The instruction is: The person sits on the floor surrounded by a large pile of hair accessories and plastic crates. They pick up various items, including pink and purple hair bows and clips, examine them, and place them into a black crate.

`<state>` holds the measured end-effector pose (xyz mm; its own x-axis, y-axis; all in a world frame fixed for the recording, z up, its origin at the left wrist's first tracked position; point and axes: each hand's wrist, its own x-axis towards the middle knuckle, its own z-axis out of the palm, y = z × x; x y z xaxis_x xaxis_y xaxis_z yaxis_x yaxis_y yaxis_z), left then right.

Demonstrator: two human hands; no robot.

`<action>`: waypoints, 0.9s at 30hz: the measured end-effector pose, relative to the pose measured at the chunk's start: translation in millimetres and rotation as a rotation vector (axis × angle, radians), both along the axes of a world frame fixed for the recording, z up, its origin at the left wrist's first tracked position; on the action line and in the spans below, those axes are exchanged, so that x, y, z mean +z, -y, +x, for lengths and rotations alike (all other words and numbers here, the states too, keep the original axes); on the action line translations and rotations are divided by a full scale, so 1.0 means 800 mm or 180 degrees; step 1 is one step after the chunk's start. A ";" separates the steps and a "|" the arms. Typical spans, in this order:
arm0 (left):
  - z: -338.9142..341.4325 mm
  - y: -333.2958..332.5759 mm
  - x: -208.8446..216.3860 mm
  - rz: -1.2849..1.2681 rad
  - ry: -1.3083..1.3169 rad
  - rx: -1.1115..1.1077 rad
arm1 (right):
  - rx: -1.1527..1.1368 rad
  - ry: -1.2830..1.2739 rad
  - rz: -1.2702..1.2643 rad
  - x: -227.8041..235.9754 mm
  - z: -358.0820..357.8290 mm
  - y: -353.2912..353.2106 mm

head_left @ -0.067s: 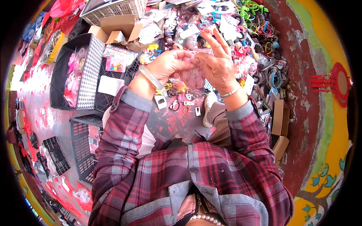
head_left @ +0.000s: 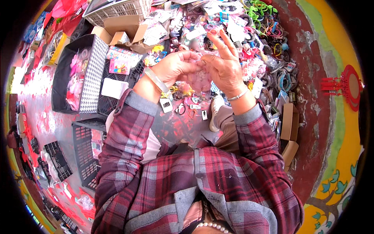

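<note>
My left hand [head_left: 174,67] and my right hand [head_left: 226,74] meet over the heap of hair accessories. Between them hangs a small clear plastic bag [head_left: 200,82] with something pinkish in it; its exact contents are too blurred to tell. The left thumb and fingers pinch the bag's upper left side. On the other side, my right thumb and index finger are closed on its upper edge, while the remaining right fingers stretch up and apart. Below the bag lie a black-and-white card [head_left: 166,105] and a few hair ties [head_left: 192,113].
A houndstooth-patterned bin [head_left: 93,74] with pink items stands at left, near an open cardboard box [head_left: 128,33] and a pale plastic crate [head_left: 119,12]. A dark slatted crate [head_left: 83,152] sits by my left arm. Headbands [head_left: 286,82] and cardboard boxes [head_left: 290,121] line the right.
The bag has shifted slightly between my fingers. Both hands stay in nearly the same place with the same grip.
</note>
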<state>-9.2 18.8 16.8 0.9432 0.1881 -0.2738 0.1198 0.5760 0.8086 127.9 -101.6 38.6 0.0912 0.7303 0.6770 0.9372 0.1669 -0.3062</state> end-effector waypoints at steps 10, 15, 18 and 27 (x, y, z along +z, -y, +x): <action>0.004 0.014 0.000 -0.0479 0.0473 0.0233 | 0.0017 -0.0930 -0.0345 -0.005 0.002 -0.001; 0.007 0.014 -0.004 -0.0411 0.0151 0.0266 | 0.0029 -0.1627 -0.0432 -0.015 0.017 -0.001; 0.007 0.015 -0.010 -0.0343 0.0217 0.0374 | 0.0121 -0.2083 -0.0500 -0.019 0.022 -0.001; 0.004 0.011 -0.010 -0.0299 0.0322 0.0434 | 0.0203 -0.2170 -0.0646 -0.023 0.028 -0.001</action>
